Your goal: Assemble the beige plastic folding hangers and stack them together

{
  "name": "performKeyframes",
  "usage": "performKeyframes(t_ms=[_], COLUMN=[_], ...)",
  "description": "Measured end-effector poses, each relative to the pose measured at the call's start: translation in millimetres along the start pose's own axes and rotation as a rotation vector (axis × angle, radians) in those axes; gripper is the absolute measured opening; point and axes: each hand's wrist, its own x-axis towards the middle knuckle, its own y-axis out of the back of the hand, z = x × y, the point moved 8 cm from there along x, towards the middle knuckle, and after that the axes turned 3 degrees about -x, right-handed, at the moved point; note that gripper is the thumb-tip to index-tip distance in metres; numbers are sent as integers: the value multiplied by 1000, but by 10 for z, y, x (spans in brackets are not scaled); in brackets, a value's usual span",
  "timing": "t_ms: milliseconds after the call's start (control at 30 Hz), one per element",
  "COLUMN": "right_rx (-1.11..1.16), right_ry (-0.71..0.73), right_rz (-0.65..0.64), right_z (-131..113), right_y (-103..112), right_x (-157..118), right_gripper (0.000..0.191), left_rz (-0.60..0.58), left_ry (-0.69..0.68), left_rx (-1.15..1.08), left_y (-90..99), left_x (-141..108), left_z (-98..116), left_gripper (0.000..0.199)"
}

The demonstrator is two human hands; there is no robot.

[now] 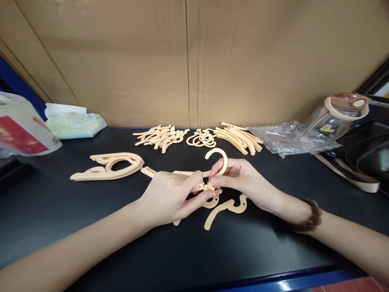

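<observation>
Near the middle of the black table, my left hand (176, 194) pinches a cream plastic arm piece (198, 187), its holed end showing past the fingers. My right hand (240, 178) grips a cream hook (223, 156) by its lower end, curve upward. The two pieces meet between my fingertips. Behind my hands lies a long cream strip (185, 173), partly covered. Below them rest loose curved pieces (219, 213), one overlapping another. To the left sit folded cream hangers (106, 174).
Piles of short arms (161, 137), hooks (202, 138) and long arms (240, 138) line the back by a cardboard wall (136, 61). Tissues (74, 123) and a white container (24, 125) stand left; plastic film (285, 138) and a bottle (334, 119) are right.
</observation>
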Motion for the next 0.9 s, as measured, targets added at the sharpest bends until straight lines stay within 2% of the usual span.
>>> performKeyframes(t_ms=[167,300,500,600,767,900], right_rx=[67,58,32,2,-71,-212], right_ry=[-10,-26,-26,-21,15,28], right_rz=[-47,-50,-80,-95,-112,-43], right_z=[0,11,26,36,20,-16], right_y=[-27,-28,-66,-88,-119,-82], right_x=[-18,-25,-11,-4,-4,-21], right_gripper=[15,14,13,12,16,20], left_rz=[34,92,116,138,157,164], left_ry=[-66,-128,-175,-194,-202,-206], left_rx=[-1,47,144,181,193,208], left_y=[15,44,40,39,38,43], left_x=[-41,-53,-27,-25,-20,-13], left_z=[49,98,152,178,211,220], left_gripper=[36,41,42,42,30,29])
